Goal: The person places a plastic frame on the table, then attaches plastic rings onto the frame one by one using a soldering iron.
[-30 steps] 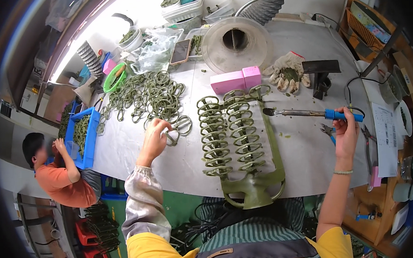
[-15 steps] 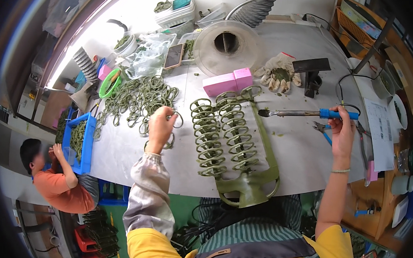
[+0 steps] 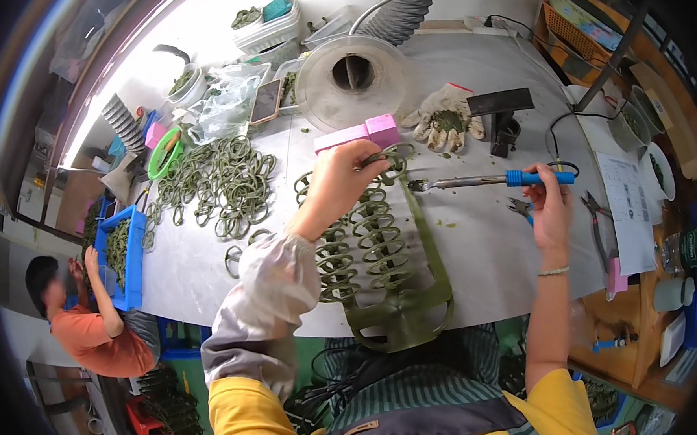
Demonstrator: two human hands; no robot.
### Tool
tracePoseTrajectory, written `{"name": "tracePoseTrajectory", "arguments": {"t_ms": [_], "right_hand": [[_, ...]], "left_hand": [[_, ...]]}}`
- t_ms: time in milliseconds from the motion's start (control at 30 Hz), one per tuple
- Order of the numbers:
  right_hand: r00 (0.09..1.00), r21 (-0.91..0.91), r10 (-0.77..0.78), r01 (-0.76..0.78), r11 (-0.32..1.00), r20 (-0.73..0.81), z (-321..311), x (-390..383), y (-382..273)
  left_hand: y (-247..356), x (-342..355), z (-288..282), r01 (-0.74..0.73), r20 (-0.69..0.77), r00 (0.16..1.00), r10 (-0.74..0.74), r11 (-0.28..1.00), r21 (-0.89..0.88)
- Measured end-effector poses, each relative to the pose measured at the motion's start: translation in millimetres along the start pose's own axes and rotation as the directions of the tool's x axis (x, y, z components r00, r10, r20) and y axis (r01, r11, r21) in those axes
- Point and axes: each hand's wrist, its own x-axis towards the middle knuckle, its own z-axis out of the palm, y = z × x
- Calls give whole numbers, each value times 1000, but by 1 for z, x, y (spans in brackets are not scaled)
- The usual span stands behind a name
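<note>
A blue-handled soldering iron [image 3: 473, 182] is in my right hand [image 3: 549, 207]; its tip reaches left to the upper right of a green wax-like frame [image 3: 429, 253]. Two columns of stacked green rings [image 3: 381, 243] stand on that frame, which lies at the table's near edge. My left hand [image 3: 339, 182] is over the far end of the columns, its fingers pinched on a green ring [image 3: 393, 164]. The hand partly hides the left column. Left of it, a heap of loose green rings [image 3: 216, 181] is spread on the table.
Behind the frame lie a pink block [image 3: 344, 137] and a stained glove [image 3: 446, 118], near a round extraction hood [image 3: 354, 99] and a black stand [image 3: 503, 119]. Pliers [image 3: 597, 228] lie right. A co-worker [image 3: 98, 333] sits at far left beside a blue crate [image 3: 136, 268].
My left hand has moved right and away from me, from the loose heap to the frame's far end, carrying a ring. The whole view has shifted slightly; the iron stays in my right hand.
</note>
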Motion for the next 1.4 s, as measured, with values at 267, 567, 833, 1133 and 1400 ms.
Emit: {"name": "tracePoseTrajectory", "arguments": {"t_ms": [267, 567, 833, 1133, 1400], "right_hand": [[999, 55, 26, -27, 998, 18, 8, 4, 19], [997, 90, 73, -75, 993, 29, 16, 6, 30], [997, 74, 72, -75, 994, 42, 16, 6, 30], [998, 52, -2, 5, 999, -57, 2, 1, 6], [997, 77, 20, -14, 997, -79, -11, -3, 0]], "left_hand": [[-6, 23, 35, -44, -1, 999, 45, 978, 206], [-6, 28, 43, -103, 34, 995, 97, 962, 253], [-6, 30, 44, -147, 56, 989, 137, 953, 264], [-12, 27, 37, -209, 41, 978, 207, 930, 301], [-34, -29, -96, 123, -199, 976, -82, 972, 200]]}}
